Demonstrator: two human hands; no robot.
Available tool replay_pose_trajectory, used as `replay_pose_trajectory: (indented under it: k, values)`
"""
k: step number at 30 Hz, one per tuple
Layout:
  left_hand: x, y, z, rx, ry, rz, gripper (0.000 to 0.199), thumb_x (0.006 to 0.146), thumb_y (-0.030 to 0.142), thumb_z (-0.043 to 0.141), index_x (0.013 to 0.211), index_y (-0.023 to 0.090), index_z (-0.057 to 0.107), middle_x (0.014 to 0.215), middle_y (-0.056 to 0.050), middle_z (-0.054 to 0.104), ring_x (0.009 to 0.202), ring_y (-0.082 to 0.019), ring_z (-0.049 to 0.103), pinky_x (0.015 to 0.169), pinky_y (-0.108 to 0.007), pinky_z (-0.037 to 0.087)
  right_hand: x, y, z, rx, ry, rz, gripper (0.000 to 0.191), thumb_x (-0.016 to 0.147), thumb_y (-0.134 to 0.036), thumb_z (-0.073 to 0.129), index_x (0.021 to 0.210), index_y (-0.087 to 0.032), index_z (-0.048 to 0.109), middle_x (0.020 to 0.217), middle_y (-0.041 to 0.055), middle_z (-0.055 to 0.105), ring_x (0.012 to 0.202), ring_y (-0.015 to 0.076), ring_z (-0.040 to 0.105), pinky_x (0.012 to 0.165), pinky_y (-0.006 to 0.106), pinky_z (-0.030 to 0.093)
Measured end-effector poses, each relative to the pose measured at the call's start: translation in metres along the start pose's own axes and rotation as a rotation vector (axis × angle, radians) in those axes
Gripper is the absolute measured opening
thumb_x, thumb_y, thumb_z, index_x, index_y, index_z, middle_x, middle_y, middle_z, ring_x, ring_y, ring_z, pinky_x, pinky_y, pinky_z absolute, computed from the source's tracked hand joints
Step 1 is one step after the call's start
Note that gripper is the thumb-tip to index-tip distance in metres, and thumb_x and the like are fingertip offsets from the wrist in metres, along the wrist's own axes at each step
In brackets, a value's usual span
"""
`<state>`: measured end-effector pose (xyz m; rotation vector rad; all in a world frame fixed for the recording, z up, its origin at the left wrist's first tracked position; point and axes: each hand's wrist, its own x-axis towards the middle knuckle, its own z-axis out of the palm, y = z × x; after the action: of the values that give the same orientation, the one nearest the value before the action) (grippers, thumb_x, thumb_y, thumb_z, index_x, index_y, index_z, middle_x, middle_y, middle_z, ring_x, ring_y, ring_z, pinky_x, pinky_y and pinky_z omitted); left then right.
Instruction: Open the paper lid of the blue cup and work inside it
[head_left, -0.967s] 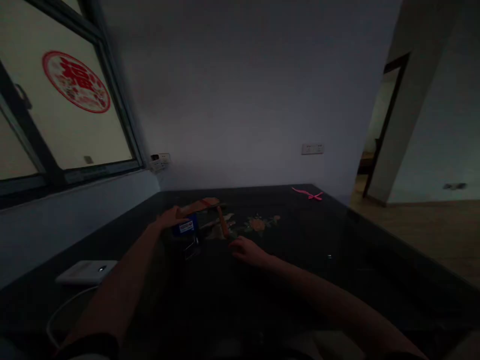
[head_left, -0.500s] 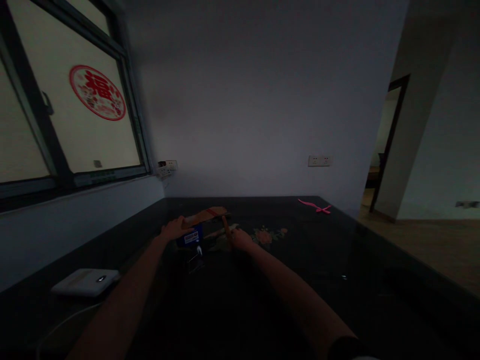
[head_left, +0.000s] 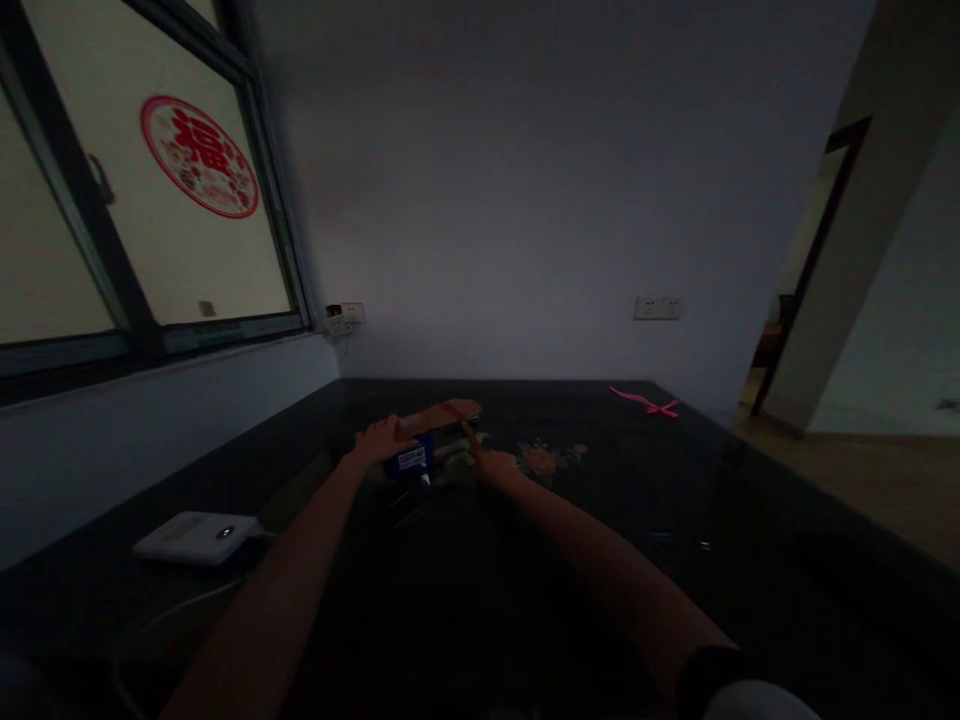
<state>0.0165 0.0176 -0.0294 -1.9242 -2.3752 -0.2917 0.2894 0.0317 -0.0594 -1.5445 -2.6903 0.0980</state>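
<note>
Centre frame: left hand (head_left: 381, 440) grips the flat brown piece (head_left: 442, 413) by its left end; right hand (head_left: 496, 468) grasps a thin stick (head_left: 471, 437), contact unconfirmed. Advisable: firm left hold, light right strokes.

**Gloom and edges hide plenty from you**

You can't make out the fingertips of your left grip (head_left: 380, 440), so whether they press the brown strip (head_left: 442, 415) alone or the blue box (head_left: 420, 455) too cannot be told. The box's label is too small to read. Your right grip (head_left: 496, 467) hides the lower end of the brown stick (head_left: 470, 435); how your fingers meet it is unclear. Your left forearm (head_left: 296, 565) covers part of the white cable (head_left: 166, 612), and the bottom edge cuts off both. The window (head_left: 150, 250) is cropped left and above. One glint (head_left: 705, 546) on the worktop (head_left: 450, 600) is too tiny to name.
</note>
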Motion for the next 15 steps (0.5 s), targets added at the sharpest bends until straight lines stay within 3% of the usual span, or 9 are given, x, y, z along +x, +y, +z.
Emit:
replay_pose_trajectory:
  k: [7,15]
  values:
    - [0.0,0.032,-0.001,-0.025,-0.014,0.056,0.063,0.068,0.07,0.048,0.11,0.023,0.045,0.122,-0.014,0.056,0.111,-0.034,0.051,0.084,-0.045,0.042,-0.055,0.029,-0.002,-0.044,-0.019,0.049,0.031,0.089,-0.03,0.054,0.117,-0.016,0.054,0.116,0.0082,0.057,0.096,0.0209,0.059,0.079,0.042,0.051]
    - [-0.009,0.083,-0.002,-0.043,-0.044,0.173,0.061,0.068,0.067,0.053,0.11,0.023,0.046,0.118,-0.012,0.057,0.11,-0.032,0.053,0.083,-0.042,0.044,-0.126,0.078,-0.007,-0.047,-0.05,0.108,0.031,0.089,-0.03,0.054,0.117,-0.016,0.054,0.115,0.0079,0.058,0.094,0.0204,0.06,0.078,0.041,0.051]
